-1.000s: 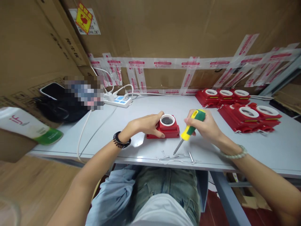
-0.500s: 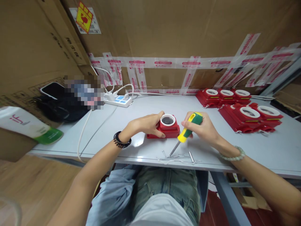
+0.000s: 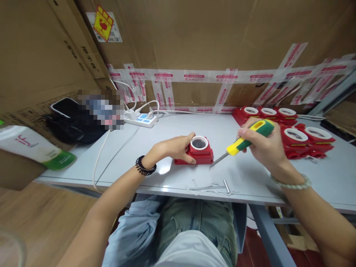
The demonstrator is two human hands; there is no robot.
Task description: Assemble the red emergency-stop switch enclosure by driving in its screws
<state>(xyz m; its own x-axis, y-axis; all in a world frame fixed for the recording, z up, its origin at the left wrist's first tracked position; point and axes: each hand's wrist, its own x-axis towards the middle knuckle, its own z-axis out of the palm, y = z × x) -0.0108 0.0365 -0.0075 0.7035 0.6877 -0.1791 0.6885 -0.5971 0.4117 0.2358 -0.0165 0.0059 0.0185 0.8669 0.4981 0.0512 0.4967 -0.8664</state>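
A red housing with a white ring (image 3: 204,155) rests on the grey table, and my left hand (image 3: 180,148) grips its left side. My right hand (image 3: 264,144) is wrapped round a green and yellow screwdriver (image 3: 235,148). The screwdriver is tilted, its tip pointing down and left beside the housing's right front corner. A small screw (image 3: 210,169) appears at the tip. Near the table's front edge lie several loose screws (image 3: 194,182) and a T-shaped metal tool (image 3: 226,186).
More red housings (image 3: 296,137) stand at the right, partly behind my right hand. A power strip (image 3: 143,119) with white cables sits at the back left. A white and green tube (image 3: 36,148), a black bag (image 3: 66,128) and a phone (image 3: 65,107) are at the left.
My right hand has moved up and to the right with the screwdriver, whose tip has left the loose screws. The screwdriver is held flatter. My left hand stays on the housing.
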